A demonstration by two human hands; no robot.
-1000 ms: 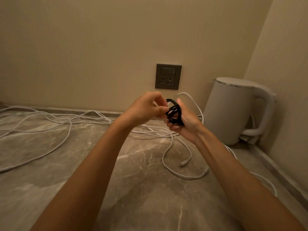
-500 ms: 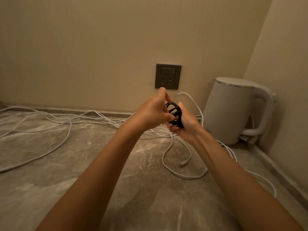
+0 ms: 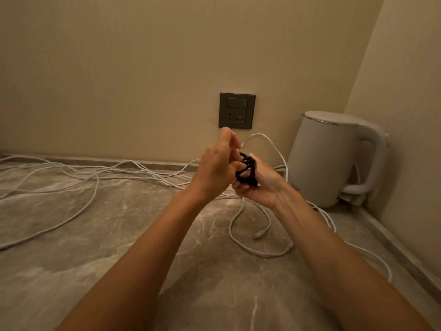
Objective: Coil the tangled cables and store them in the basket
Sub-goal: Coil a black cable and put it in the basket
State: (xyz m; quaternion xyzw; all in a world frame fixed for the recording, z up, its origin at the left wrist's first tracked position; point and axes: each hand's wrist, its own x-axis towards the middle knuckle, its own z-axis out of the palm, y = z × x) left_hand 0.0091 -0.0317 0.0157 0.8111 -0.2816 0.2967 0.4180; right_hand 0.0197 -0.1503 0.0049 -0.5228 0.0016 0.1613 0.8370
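Observation:
A small black cable [image 3: 247, 170], wound into a tight bundle, is held up above the counter between both hands. My right hand [image 3: 261, 185] cradles the bundle with its fingers curled round it from below. My left hand [image 3: 216, 167] is against the bundle's left side, its fingers pinching a strand, with the index finger raised. Long white cables [image 3: 95, 177] lie tangled across the marble counter [image 3: 95, 235], and one loop with two plug ends [image 3: 259, 235] lies under my right wrist. No basket is in view.
A white electric kettle [image 3: 327, 158] stands in the right corner against the walls. A dark wall socket [image 3: 237, 110] sits on the back wall just above my hands. A raised stone lip runs along the counter's back and right edges.
My left hand has shifted up and over the black bundle, its index finger now lifted; the bundle looks more tightly wrapped. The right hand has stayed nearly in place.

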